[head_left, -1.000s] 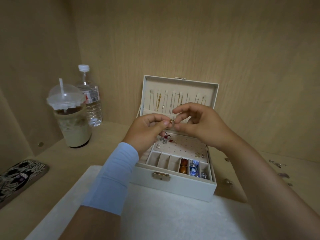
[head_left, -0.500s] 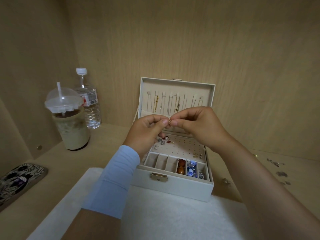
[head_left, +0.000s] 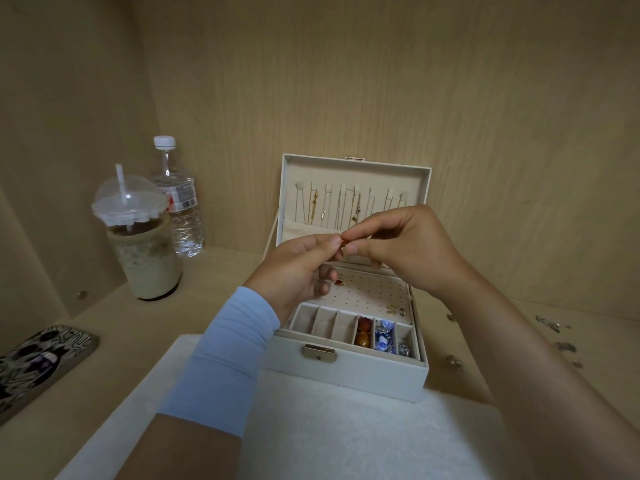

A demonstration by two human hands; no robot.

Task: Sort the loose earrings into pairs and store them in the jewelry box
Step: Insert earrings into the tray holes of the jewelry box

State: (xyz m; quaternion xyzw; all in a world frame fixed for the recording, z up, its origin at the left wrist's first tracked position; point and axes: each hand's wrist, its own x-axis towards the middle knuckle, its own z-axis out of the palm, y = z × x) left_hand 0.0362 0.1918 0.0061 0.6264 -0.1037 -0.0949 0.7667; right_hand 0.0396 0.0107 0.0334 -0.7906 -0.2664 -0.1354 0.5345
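A cream jewelry box (head_left: 346,374) stands open on the shelf, necklaces hanging inside its raised lid (head_left: 353,171). Above its perforated earring panel (head_left: 370,289), my left hand (head_left: 294,268) and my right hand (head_left: 405,247) meet and both pinch a small red earring (head_left: 345,242) between fingertips. A matching red earring (head_left: 338,282) sits on the panel near my left fingers. Small gold earrings (head_left: 394,309) lie at the panel's right edge. Front compartments hold amber (head_left: 363,336) and blue-white (head_left: 383,337) pieces. Loose earrings (head_left: 550,323) lie on the shelf to the right.
An iced drink cup with straw (head_left: 142,247) and a water bottle (head_left: 180,199) stand at the back left. A patterned phone case (head_left: 38,362) lies at the left edge. A white cloth (head_left: 346,438) covers the shelf in front of the box. Wooden walls enclose the back and left.
The pinched hands stayed together over the box; the piece between the fingertips now shows as red. The view shifted slightly.
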